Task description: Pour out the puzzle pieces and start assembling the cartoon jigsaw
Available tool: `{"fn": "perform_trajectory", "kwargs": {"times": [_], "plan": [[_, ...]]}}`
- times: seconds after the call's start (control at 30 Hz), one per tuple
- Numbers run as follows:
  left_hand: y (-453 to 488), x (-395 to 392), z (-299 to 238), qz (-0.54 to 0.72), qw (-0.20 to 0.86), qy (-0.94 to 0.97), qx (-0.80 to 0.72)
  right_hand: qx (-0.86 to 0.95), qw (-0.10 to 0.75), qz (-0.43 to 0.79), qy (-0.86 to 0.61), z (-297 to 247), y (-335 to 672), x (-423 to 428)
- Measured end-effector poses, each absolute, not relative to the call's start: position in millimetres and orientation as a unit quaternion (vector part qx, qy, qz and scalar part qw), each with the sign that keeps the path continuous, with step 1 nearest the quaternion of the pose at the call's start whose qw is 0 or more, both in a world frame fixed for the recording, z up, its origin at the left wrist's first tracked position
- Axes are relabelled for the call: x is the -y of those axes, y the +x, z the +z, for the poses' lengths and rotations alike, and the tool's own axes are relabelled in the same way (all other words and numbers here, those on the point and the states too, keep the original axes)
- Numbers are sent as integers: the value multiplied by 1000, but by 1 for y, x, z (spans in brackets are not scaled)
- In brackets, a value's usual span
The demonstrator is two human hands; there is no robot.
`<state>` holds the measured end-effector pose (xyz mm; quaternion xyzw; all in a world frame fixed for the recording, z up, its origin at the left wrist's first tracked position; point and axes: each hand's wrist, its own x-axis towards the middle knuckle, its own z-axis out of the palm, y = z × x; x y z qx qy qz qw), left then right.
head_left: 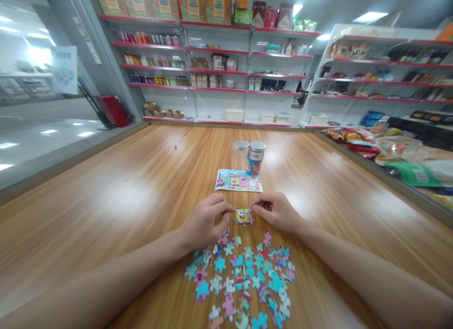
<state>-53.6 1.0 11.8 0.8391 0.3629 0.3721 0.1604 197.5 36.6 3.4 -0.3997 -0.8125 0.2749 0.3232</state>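
Note:
A small joined section of jigsaw puzzle [242, 216] with a yellow cartoon face lies flat on the table between my hands. At its left edge, my left hand [208, 220] has its index finger and thumb closed against the pieces. My right hand [278, 212] pinches at the upper right edge, its other fingers curled in; the exact piece under its fingertips is too small to make out. Nearer to me, several loose jigsaw pieces [240, 284], mostly turquoise, pink and white, are spread out. Just beyond my hands lies a colourful reference picture [239, 181].
Behind the picture stand a clear jar [240, 158] with a silver lid and a printed canister [255, 160]. A tiny object [175, 147] sits far left on the wooden table [141, 178]. Packaged goods [410, 164] lie beyond the right edge; stocked shelves [219, 50] line the back.

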Motion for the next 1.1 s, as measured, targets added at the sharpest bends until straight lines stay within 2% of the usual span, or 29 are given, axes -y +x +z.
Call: {"fn": "perform_trajectory", "kwargs": {"times": [0.07,0.13,0.17,0.37,0.5,0.67,0.8,0.87,0.93,1.1], "plan": [[-57,-7,13,398,275,763,-428,814,321,278,-395,3,198,-36],[-62,-17,11,418,434,649,-463,820,319,277,-387,2,198,-35],[-65,-23,10,420,468,626,-462,823,318,276,-381,2,199,-34],[-78,-42,6,400,573,576,-424,881,316,202,-287,6,196,-24],[-78,-38,8,387,588,577,-414,935,260,144,-191,14,190,-12],[-75,-35,16,343,574,609,-425,956,204,130,-166,18,188,-4],[-79,-29,49,263,530,679,-434,955,212,125,-164,18,188,-3],[-83,-20,69,120,385,806,-434,955,218,122,-159,19,186,-2],[-86,-9,84,-7,282,860,-424,958,214,114,-154,21,182,1],[-81,6,86,-91,185,896,-394,974,174,68,-127,26,170,11]]}}
